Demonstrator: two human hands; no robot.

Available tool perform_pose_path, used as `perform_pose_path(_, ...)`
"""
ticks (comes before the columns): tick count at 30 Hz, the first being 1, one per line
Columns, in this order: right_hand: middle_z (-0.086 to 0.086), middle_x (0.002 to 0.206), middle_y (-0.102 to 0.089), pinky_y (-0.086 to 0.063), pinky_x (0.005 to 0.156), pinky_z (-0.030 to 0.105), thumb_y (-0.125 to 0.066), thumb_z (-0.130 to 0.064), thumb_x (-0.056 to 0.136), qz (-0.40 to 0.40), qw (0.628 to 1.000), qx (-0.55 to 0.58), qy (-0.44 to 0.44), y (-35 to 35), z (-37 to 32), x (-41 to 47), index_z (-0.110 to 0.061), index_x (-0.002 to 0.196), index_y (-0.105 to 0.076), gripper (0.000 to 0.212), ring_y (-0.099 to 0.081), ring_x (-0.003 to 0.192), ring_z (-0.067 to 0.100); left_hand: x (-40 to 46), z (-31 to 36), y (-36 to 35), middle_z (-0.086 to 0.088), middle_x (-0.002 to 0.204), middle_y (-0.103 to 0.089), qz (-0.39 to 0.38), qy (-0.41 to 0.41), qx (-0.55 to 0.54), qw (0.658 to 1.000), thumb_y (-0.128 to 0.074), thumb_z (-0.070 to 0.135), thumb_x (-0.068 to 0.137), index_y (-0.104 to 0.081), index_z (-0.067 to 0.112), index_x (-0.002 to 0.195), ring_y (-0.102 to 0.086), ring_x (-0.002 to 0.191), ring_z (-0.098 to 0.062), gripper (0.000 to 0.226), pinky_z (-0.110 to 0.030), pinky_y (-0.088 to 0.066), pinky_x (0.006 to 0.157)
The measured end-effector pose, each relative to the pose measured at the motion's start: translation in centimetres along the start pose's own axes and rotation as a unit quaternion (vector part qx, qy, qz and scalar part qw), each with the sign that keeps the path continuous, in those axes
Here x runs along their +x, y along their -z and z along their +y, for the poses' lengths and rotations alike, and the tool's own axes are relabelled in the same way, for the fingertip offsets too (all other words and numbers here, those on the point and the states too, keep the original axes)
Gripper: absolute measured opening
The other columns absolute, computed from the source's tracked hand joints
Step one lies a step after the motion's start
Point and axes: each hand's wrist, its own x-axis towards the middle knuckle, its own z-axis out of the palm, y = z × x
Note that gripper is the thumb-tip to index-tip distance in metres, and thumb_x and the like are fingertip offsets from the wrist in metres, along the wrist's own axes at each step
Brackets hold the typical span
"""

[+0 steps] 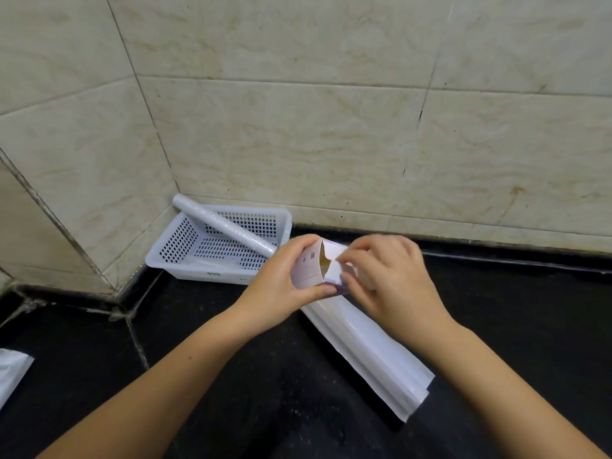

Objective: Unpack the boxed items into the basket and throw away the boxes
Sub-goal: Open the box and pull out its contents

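Observation:
A long white box lies on the black counter, its far end raised between my hands. My left hand grips the left side of that end. My right hand pinches an end flap, and the brown inside of the box shows through the gap. A white perforated basket stands in the wall corner behind my left hand. A roll of clear film lies slanted in it, one end resting on the basket's back rim.
Beige tiled walls close off the back and the left. A white plastic bag lies at the left edge of the black counter.

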Motion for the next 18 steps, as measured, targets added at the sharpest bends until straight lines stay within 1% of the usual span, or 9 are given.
perform_pose_path(3, -0.004, 0.096, -0.065, -0.026, 0.111, 0.051, -0.060, -0.012, 0.082, -0.005, 0.999, 0.031, -0.017, 0.3, -0.3, -0.7, -0.015, 0.093, -0.066, 0.013, -0.059, 0.095, 0.017, 0.3, -0.3, -0.1, 0.021, 0.119, -0.053, 0.022, -0.004, 0.029, 0.999, -0.078, 0.043, 0.068, -0.045, 0.046, 0.114, -0.048, 0.113, 0.004, 0.057, -0.016, -0.039, 0.094)
perform_pose_path(5, -0.004, 0.090, -0.065, -0.026, 0.113, 0.051, -0.053, -0.007, 0.080, -0.006, 0.999, 0.049, -0.015, 0.8, -0.2, -0.9, -0.015, 0.089, -0.067, 0.018, -0.056, 0.089, 0.014, 0.3, -0.4, -0.2, 0.021, 0.119, -0.052, 0.046, 0.004, 0.019, 0.999, -0.079, 0.036, 0.069, -0.041, 0.054, 0.110, -0.047, 0.114, 0.003, 0.060, -0.015, -0.039, 0.094)
perform_pose_path(6, -0.003, 0.086, -0.066, -0.033, 0.109, 0.050, -0.051, -0.004, 0.078, -0.020, 0.998, 0.057, -0.003, 0.9, -0.2, -1.0, -0.014, 0.086, -0.069, 0.022, -0.057, 0.086, 0.016, 0.3, -0.5, -0.2, 0.022, 0.118, -0.053, 0.059, 0.007, 0.016, 0.998, -0.080, 0.031, 0.069, -0.040, 0.055, 0.109, -0.048, 0.114, 0.002, 0.061, -0.015, -0.039, 0.094)
perform_pose_path(8, 0.000, 0.084, -0.069, -0.051, 0.089, 0.045, -0.051, 0.000, 0.079, -0.070, 0.993, 0.096, 0.006, 1.1, -0.5, -1.3, -0.012, 0.085, -0.071, 0.024, -0.062, 0.082, 0.021, 0.4, -0.6, -0.4, 0.025, 0.114, -0.052, 0.073, 0.004, 0.026, 0.997, -0.078, 0.023, 0.070, -0.040, 0.053, 0.110, -0.049, 0.111, 0.001, 0.063, -0.014, -0.039, 0.092)
perform_pose_path(9, 0.000, 0.085, -0.070, -0.054, 0.078, 0.042, -0.052, 0.001, 0.081, -0.098, 0.987, 0.124, -0.008, 1.2, -0.6, -1.4, -0.012, 0.088, -0.071, 0.024, -0.063, 0.082, 0.021, 0.4, -0.5, -0.6, 0.028, 0.113, -0.049, 0.069, -0.001, 0.037, 0.997, -0.076, 0.021, 0.070, -0.041, 0.050, 0.111, -0.048, 0.111, 0.001, 0.062, -0.014, -0.038, 0.091)
perform_pose_path(10, -0.001, 0.086, -0.069, -0.054, 0.073, 0.040, -0.051, 0.000, 0.083, -0.115, 0.981, 0.150, -0.031, 1.3, -0.6, -1.3, -0.012, 0.091, -0.070, 0.024, -0.063, 0.082, 0.018, 0.3, -0.4, -0.7, 0.031, 0.112, -0.047, 0.060, -0.005, 0.048, 0.997, -0.075, 0.022, 0.070, -0.042, 0.048, 0.114, -0.047, 0.111, 0.001, 0.061, -0.015, -0.038, 0.092)
perform_pose_path(13, -0.003, 0.088, -0.065, -0.050, 0.066, 0.035, -0.051, 0.000, 0.086, -0.101, 0.979, 0.166, -0.059, 1.0, -0.1, -0.6, -0.013, 0.103, -0.068, 0.027, -0.054, 0.074, 0.006, 0.2, -0.1, -1.2, 0.031, 0.112, -0.045, 0.036, -0.025, 0.072, 0.996, -0.071, 0.036, 0.066, -0.039, 0.048, 0.118, -0.045, 0.110, 0.001, 0.062, -0.019, -0.039, 0.093)
perform_pose_path(16, 0.002, 0.102, -0.067, -0.052, 0.070, 0.038, -0.054, 0.001, 0.086, -0.078, 0.987, 0.137, -0.038, 0.7, 0.4, -0.1, -0.014, 0.119, -0.063, 0.037, -0.059, 0.090, 0.020, 0.3, 0.3, -1.2, 0.032, 0.112, -0.046, 0.033, -0.030, 0.060, 0.997, -0.068, 0.044, 0.064, -0.039, 0.058, 0.112, -0.045, 0.109, 0.004, 0.058, -0.016, -0.037, 0.092)
perform_pose_path(18, 0.002, 0.113, -0.066, -0.051, 0.071, 0.036, -0.054, 0.001, 0.085, -0.065, 0.989, 0.128, -0.027, 0.7, 0.8, 0.0, -0.017, 0.130, -0.054, 0.049, -0.057, 0.099, 0.024, 0.4, 0.4, -1.0, 0.033, 0.114, -0.047, 0.033, -0.026, 0.050, 0.998, -0.069, 0.046, 0.065, -0.037, 0.065, 0.109, -0.045, 0.113, 0.007, 0.058, -0.012, -0.036, 0.093)
